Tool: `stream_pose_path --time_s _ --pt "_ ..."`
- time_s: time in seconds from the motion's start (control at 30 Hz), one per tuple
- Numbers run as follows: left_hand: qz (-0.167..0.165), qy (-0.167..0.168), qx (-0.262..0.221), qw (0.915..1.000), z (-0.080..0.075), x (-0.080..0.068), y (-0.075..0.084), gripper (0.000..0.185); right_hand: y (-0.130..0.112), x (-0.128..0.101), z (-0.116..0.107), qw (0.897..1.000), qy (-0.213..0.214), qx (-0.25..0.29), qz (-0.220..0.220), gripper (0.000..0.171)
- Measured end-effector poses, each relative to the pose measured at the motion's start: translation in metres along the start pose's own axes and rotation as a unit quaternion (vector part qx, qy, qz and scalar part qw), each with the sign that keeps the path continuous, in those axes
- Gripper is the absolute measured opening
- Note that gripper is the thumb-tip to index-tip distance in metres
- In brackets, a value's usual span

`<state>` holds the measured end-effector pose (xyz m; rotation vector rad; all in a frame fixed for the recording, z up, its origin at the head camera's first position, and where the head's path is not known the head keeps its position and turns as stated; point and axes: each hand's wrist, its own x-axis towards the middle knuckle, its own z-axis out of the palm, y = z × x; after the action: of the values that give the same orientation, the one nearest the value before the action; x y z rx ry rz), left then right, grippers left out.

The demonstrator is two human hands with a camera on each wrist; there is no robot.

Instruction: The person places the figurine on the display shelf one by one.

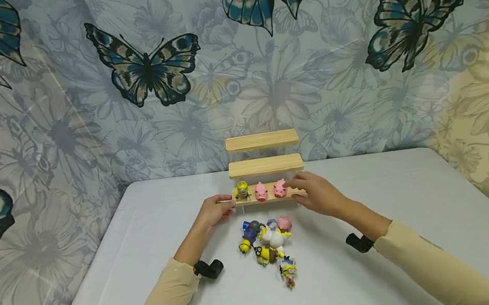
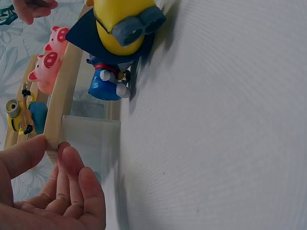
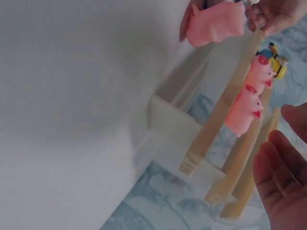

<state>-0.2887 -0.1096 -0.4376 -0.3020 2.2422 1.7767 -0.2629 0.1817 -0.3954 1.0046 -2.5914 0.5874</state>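
Note:
A three-tier wooden display shelf (image 1: 274,200) with clear supports stands toward the back of the table. On its lowest board are a yellow minion figure (image 1: 242,190) at the left, a pink toy pig (image 1: 261,192) in the middle and another pink toy pig (image 1: 280,188) to the right. My left hand (image 2: 62,187) pinches that board's left end, thumb at the upper edge and a fingertip below. My right hand (image 1: 321,194) is by the board's right end, beside the right-hand pig. In the right wrist view its fingers (image 3: 283,165) are loosely bent, apart from the pig, with nothing between them.
In front of the shelf lies a pile with a caped minion (image 1: 249,236), a white figure (image 1: 275,238), another pink pig (image 1: 284,223) and a brown-and-yellow minion (image 1: 265,255). Nearer lies a small goggled figure (image 1: 288,270). Behind the white table (image 1: 105,297) hangs a butterfly-print cloth (image 1: 156,128).

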Motion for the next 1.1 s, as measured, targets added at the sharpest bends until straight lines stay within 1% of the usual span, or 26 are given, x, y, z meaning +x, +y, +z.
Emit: stream_pose_path --time_s 0.3,0.47,0.63,0.8,0.9,0.97,1.1 --pt "-0.003 -0.001 -0.001 1.0000 0.000 -0.001 0.000 0.037 -0.014 -0.006 -0.003 0.999 -0.029 0.024 0.005 0.025" --pt "-0.003 -0.002 -0.002 1.0000 0.000 0.000 0.000 0.036 -0.019 -0.008 0.000 0.999 -0.033 0.019 0.001 0.023" --pt "-0.004 -0.003 -0.002 1.0000 -0.001 0.000 0.000 0.037 -0.025 -0.012 0.006 0.999 -0.050 0.004 -0.016 0.022" --pt "0.001 -0.004 0.000 1.0000 -0.001 0.000 -0.001 0.036 -0.031 -0.014 0.010 0.995 -0.092 0.003 -0.028 0.023" --pt "0.002 -0.004 0.001 1.0000 -0.001 0.001 -0.001 0.036 -0.033 -0.015 0.014 0.993 -0.109 0.014 -0.046 0.020" --pt "0.001 -0.003 0.002 1.0000 -0.001 0.001 -0.001 0.036 -0.032 -0.015 0.018 0.992 -0.112 0.022 -0.061 0.017" --pt "-0.002 -0.003 0.002 1.0000 -0.001 0.002 -0.001 0.036 -0.031 -0.017 0.024 0.991 -0.104 0.031 -0.082 0.014"
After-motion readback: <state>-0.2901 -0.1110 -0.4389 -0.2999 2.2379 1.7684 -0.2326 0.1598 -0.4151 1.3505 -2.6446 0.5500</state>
